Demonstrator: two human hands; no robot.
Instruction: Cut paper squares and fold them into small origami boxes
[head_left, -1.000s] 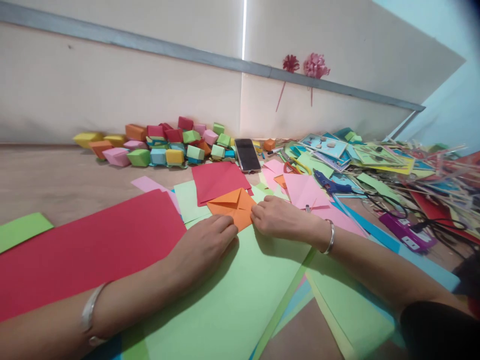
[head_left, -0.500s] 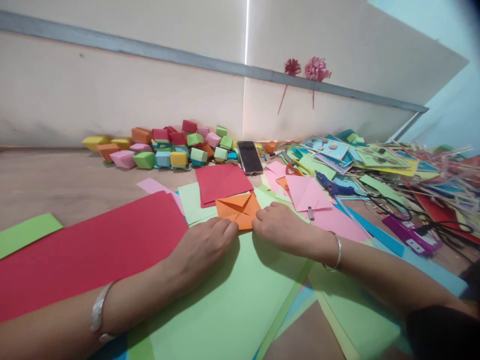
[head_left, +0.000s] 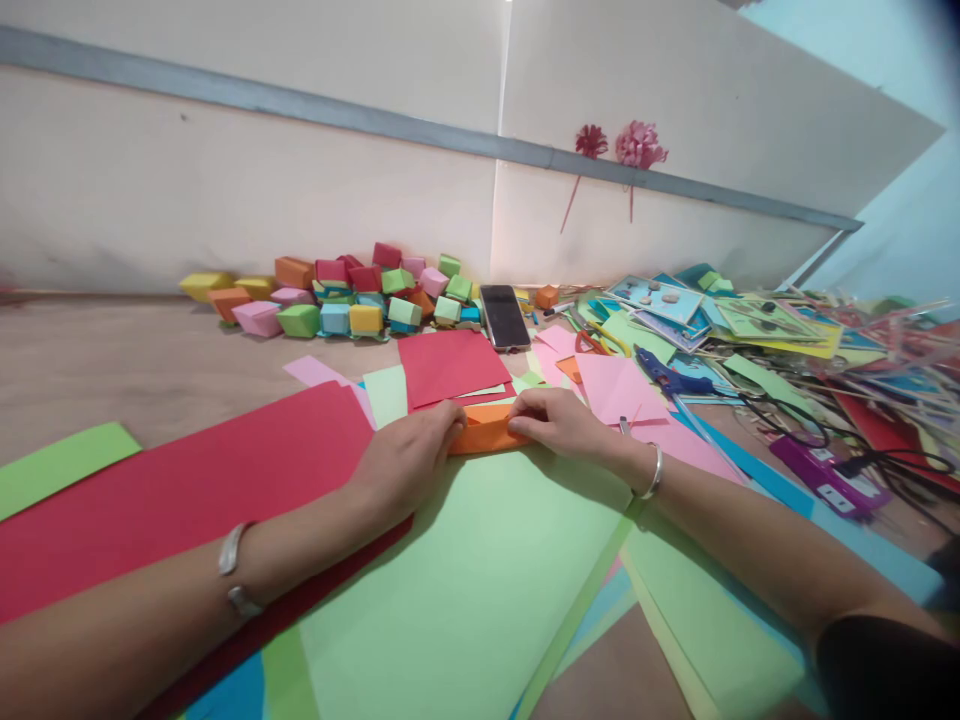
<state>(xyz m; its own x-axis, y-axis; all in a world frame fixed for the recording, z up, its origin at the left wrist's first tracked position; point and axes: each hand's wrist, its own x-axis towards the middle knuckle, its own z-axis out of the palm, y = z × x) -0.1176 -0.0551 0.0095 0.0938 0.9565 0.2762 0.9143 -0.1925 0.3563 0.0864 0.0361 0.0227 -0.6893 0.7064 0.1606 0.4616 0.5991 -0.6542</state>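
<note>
Pressing down on the orange paper [head_left: 486, 432], we are keeping both hands on it: our left hand [head_left: 409, 462] is curled over its left end, fingers bent and closed against the fold, and our right hand [head_left: 559, 420] is pinching its right end, fingertips together on the top edge. The paper is lying folded into a narrow strip between the two hands, on the green sheet [head_left: 465, 570], just in front of a red square [head_left: 448, 365].

We are wearing a bangle [head_left: 651, 472] on the right wrist and a bracelet [head_left: 234, 572] on the left. Our left forearm is lying across a long red sheet [head_left: 172, 480].

Beyond the hands, a phone [head_left: 504, 317] is lying flat, and a heap of paper boxes [head_left: 352, 295] in many colours is sitting against the wall; we cannot tell whether anything is in them. To the right we are seeing a pink sheet [head_left: 619, 385], a blue glue gun [head_left: 671, 375], a purple power strip [head_left: 829, 475] and a pile of cards [head_left: 750, 320].

Everything is resting on a wooden floor [head_left: 112, 360]. Two paper flowers [head_left: 619, 145] are hanging on the pale wall [head_left: 262, 190].
</note>
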